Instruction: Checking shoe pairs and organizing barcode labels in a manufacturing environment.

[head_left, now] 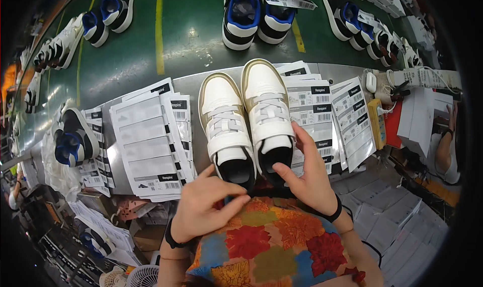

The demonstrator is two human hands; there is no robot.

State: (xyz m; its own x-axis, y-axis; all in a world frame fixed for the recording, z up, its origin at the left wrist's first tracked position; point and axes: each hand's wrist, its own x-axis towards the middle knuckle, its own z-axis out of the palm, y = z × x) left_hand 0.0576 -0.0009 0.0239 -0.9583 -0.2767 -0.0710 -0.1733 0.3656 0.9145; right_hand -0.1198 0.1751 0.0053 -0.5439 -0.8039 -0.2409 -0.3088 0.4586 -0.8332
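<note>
L grip (209, 206) & R grip (311, 179) at backs of wht shoes (264, 103).

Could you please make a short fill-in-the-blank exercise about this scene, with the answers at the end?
1. The right hand is nearest the ____ shoe of the gold-edged pair.
2. That pair's straps are ____.
3. Yellow lines mark the ____ work surface.
4. The shoes at the picture's top middle have ____ linings.

Missing words: right; white; green; blue.
</note>
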